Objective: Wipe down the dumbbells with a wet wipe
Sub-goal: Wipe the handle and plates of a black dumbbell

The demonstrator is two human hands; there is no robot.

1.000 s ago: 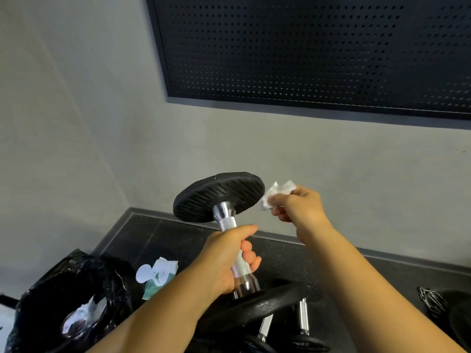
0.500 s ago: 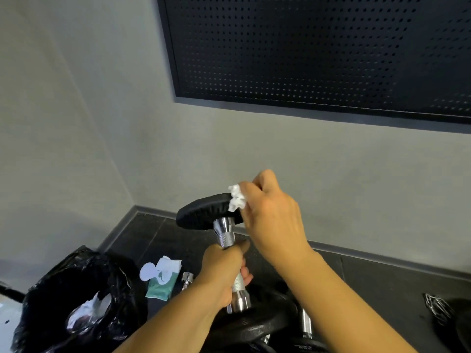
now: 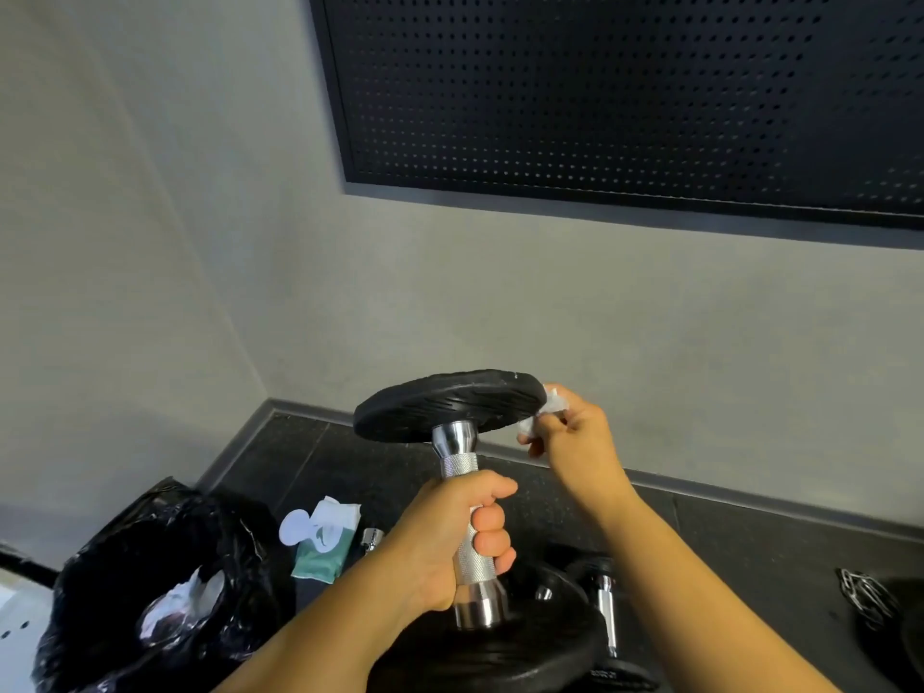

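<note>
A dumbbell (image 3: 450, 407) with black round plates and a knurled chrome handle stands upright in the middle of the view. My left hand (image 3: 450, 537) grips its handle. My right hand (image 3: 575, 437) pinches a crumpled white wet wipe (image 3: 550, 407) against the right rim of the upper plate. The lower plate (image 3: 525, 652) is partly hidden behind my left forearm. A second dumbbell (image 3: 607, 612) lies on the floor behind it, mostly covered.
A black bin bag (image 3: 150, 582) with used wipes inside stands at the lower left. A green pack of wet wipes (image 3: 322, 542) lies on the dark floor beside it. A small chrome part (image 3: 371, 538) lies next to the pack. A metal coil (image 3: 865, 597) sits at the right edge.
My right hand moved from the top of the upper plate back to its right rim with the wipe. The dumbbell is held slightly higher and more level.
</note>
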